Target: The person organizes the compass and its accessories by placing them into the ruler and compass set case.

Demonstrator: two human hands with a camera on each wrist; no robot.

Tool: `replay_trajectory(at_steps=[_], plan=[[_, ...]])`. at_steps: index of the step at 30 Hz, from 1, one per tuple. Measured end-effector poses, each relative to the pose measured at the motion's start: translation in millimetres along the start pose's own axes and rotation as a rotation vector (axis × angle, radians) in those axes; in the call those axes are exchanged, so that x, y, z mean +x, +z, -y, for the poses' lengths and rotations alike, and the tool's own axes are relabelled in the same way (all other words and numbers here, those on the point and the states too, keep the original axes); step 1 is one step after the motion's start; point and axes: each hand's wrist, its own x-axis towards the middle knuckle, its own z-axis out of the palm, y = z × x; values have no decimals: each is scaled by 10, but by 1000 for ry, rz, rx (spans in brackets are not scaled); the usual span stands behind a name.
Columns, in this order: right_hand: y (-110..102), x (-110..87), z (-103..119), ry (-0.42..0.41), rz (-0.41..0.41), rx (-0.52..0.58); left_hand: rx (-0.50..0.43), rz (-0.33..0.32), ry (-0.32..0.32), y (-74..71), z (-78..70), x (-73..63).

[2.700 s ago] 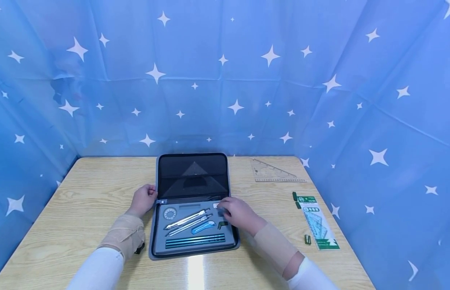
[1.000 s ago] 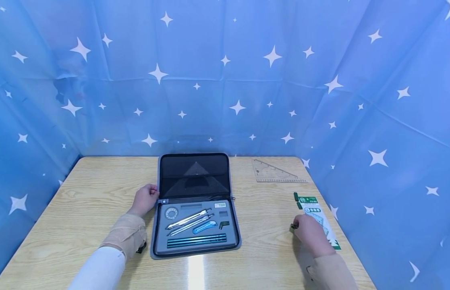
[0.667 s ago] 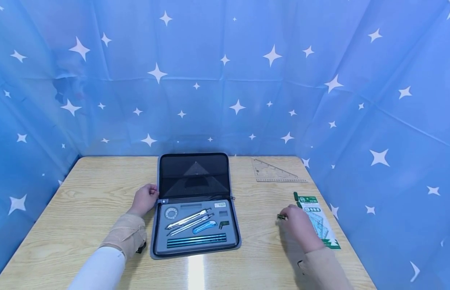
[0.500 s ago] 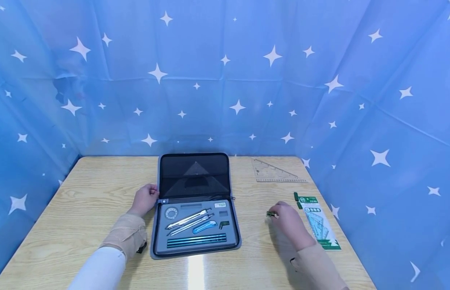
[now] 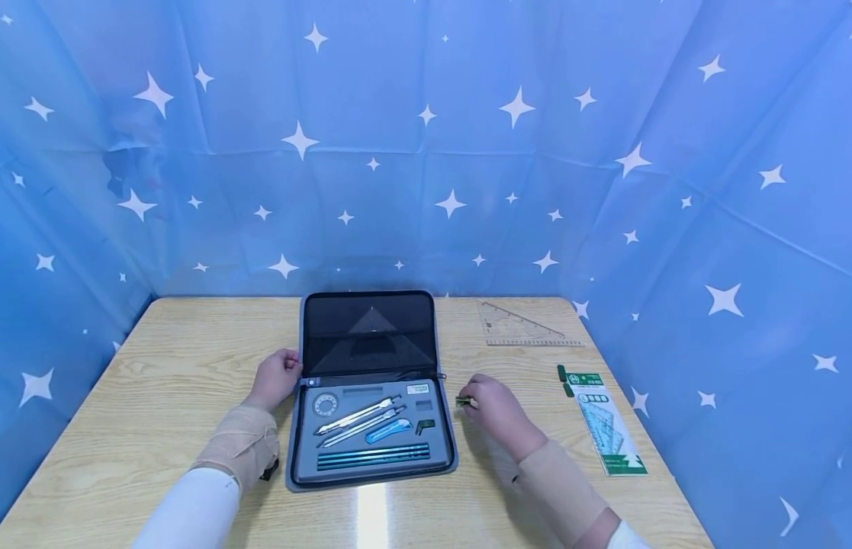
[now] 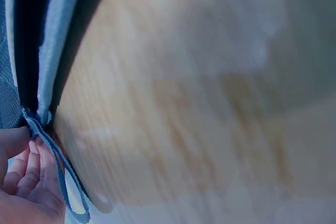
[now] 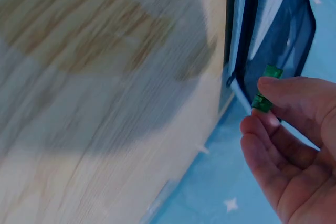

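My right hand (image 5: 494,408) pinches a small green pencil sharpener (image 7: 267,88) between thumb and fingers, just off the right edge of an open zip case (image 5: 432,305). My left hand (image 5: 274,379) pinches the case's left edge by the hinge, where a fabric loop (image 6: 63,182) hangs beside the fingers. In the grey tray lie a white ring-shaped piece (image 5: 326,404), two silver compasses (image 5: 358,415), a blue utility knife (image 5: 389,431), several teal pencils (image 5: 373,457), a white eraser (image 5: 417,389) and a dark green angled piece (image 5: 426,426). A small slot under the eraser holds nothing.
A clear set square (image 5: 525,326) lies at the table's back right. Near the right edge are a green-and-white ruler packet (image 5: 611,431) and small dark green pieces (image 5: 561,373). Another clear triangle (image 5: 372,335) sits in the raised lid. A blue star-patterned curtain (image 5: 398,152) surrounds the table (image 5: 192,343).
My right hand left the case, picked up the sharpener near the packet and carried it left to the case's right edge. My left hand has stayed at the case.
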Motion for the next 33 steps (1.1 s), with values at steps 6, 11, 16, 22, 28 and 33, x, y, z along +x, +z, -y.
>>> replay_trajectory(at_steps=[6, 11, 16, 22, 28, 33], plan=[[78, 98, 101, -75, 9, 6, 2, 1, -7, 13, 21, 15], [107, 181, 180, -102, 24, 4, 1, -1, -8, 14, 10, 13], [120, 251, 240, -111, 49, -25, -1, -3, -11, 14, -9, 6], [126, 308, 297, -101, 92, -29, -1, -7, -7, 16, -4, 5], [153, 338, 357, -135, 121, -67, 2, -8, -6, 18, -3, 4], [159, 363, 416, -199, 136, -136, 3, -3, -10, 15, -18, -4]])
